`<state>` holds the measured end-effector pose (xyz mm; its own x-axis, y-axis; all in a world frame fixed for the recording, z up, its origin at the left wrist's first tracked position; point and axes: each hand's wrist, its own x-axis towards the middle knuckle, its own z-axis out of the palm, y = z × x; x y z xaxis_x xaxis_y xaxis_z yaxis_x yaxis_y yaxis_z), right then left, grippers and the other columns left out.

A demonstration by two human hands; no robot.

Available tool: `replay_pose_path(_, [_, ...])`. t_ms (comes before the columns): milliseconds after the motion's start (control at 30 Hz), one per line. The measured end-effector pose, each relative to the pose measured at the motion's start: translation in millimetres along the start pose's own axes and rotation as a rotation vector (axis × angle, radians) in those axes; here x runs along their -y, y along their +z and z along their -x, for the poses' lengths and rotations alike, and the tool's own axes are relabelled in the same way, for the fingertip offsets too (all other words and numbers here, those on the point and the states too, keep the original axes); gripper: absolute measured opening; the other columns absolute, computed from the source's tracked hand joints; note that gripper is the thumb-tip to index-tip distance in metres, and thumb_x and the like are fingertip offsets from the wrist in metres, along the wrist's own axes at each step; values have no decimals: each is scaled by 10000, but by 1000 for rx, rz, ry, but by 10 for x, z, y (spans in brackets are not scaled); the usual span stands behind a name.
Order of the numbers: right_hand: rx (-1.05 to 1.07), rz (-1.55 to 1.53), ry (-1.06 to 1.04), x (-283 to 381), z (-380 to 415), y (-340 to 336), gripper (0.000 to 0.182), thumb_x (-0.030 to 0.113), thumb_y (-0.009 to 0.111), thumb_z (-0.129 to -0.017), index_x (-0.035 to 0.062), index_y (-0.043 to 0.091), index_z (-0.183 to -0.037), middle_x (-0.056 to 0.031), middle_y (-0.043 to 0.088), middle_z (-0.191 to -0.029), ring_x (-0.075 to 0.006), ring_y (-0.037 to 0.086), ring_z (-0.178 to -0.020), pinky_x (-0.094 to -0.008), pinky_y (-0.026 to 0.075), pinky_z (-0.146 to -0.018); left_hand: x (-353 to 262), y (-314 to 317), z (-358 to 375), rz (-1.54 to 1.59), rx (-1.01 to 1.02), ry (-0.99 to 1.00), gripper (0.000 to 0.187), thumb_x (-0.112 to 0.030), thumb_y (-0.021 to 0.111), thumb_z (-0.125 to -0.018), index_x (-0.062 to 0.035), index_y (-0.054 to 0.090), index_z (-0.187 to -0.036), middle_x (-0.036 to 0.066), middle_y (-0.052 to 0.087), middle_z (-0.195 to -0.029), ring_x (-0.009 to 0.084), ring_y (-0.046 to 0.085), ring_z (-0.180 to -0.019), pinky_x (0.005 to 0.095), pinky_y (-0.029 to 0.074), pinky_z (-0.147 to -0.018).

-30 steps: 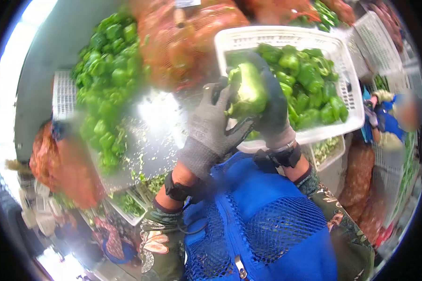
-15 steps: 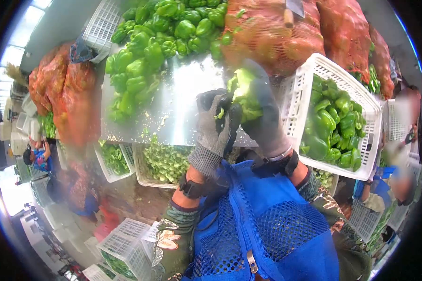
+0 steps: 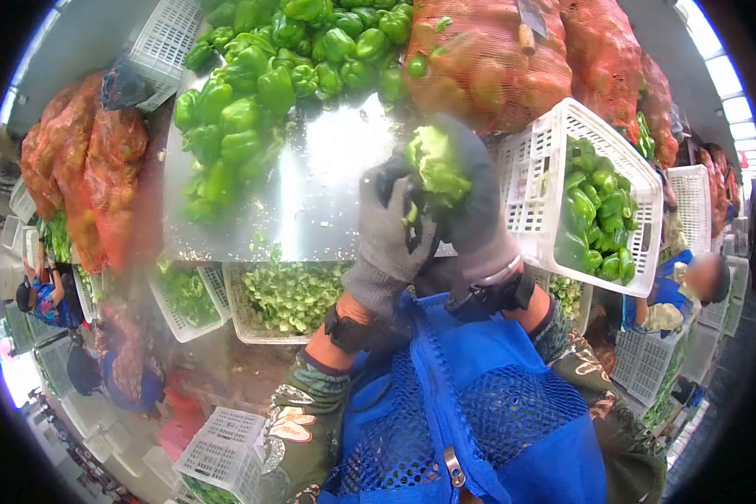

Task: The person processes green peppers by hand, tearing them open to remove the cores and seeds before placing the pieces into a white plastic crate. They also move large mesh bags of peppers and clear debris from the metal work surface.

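The person's gloved right hand [image 3: 479, 189] is closed around a green pepper [image 3: 438, 168], held up in front of the chest, its rough pale side turned toward the left hand. That left hand [image 3: 386, 239] sits just below and beside it, fingers curled in around a green scrap [image 3: 410, 215]. Half a second ago a similar bit showed there, so the work seems to be still on this one pepper.

Below the hands, a tray [image 3: 270, 339] of pale trimmings juts from under the metal table [image 3: 328, 227]. A second ago the pepper showed against the white crate [image 3: 529, 202]; now it shows over the table — the crate, with peppers inside, sits off to the right (the whole view has swung round). Farther back lie a heap of peppers [image 3: 240, 116] and a red mesh sack [image 3: 500, 84]; a co-worker [image 3: 680, 281] is well apart at right.
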<state>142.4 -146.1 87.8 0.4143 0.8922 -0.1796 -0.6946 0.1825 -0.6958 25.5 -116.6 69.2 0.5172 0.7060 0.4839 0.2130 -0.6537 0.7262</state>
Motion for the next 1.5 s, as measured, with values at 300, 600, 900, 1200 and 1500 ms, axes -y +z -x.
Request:
replay_pose_path(300, [154, 70, 35, -15, -249, -33, 430, 270, 561, -922, 108, 426, -1297, -50, 549, -1049, -136, 567, -904, -269, 492, -775, 37, -130, -256, -76, 24, -198, 633, -179, 737, -674, -52, 466, -1232, 169, 514, -1129, 366, 498, -1052, 437, 461, -878])
replay_pose_path(600, [379, 130, 300, 401, -341, -146, 426, 224, 584, -881, 71, 456, -1258, -58, 537, -1041, -115, 547, -927, -265, 477, -769, 96, 122, -349, 837, 129, -493, 452, -97, 669, -801, -21, 470, -1200, 116, 624, -1006, 201, 626, -885, 332, 524, -767])
replay_pose_path(900, [472, -589, 608, 226, -590, -692, 588, 436, 555, -893, 111, 383, -1353, -309, 481, -1251, -465, 575, -1035, -585, 532, -793, 233, -555, -156, 665, -157, -700, 240, -87, 586, -879, -33, 619, -1111, 66, 652, -851, 105, 611, -714, 207, 484, -592])
replay_pose_path(1200, [493, -599, 531, 291, -430, -577, 825, 592, 544, -835, 91, 283, -1437, -339, 402, -1333, -531, 465, -1160, -628, 472, -861, 517, -972, 692, -698, 506, -604, 565, -364, 677, -800, -99, 529, -1277, 173, 572, -1172, 339, 582, -1056, 448, 485, -899])
replay_pose_path(1500, [413, -402, 408, 242, -250, -369, 711, 522, 488, -907, 0, 368, -1375, -169, 471, -1343, -280, 516, -1179, -419, 405, -1022, -239, -55, -594, -632, 205, 29, 352, -274, 668, -771, -108, 542, -1054, 84, 529, -843, 264, 587, -754, 389, 501, -591])
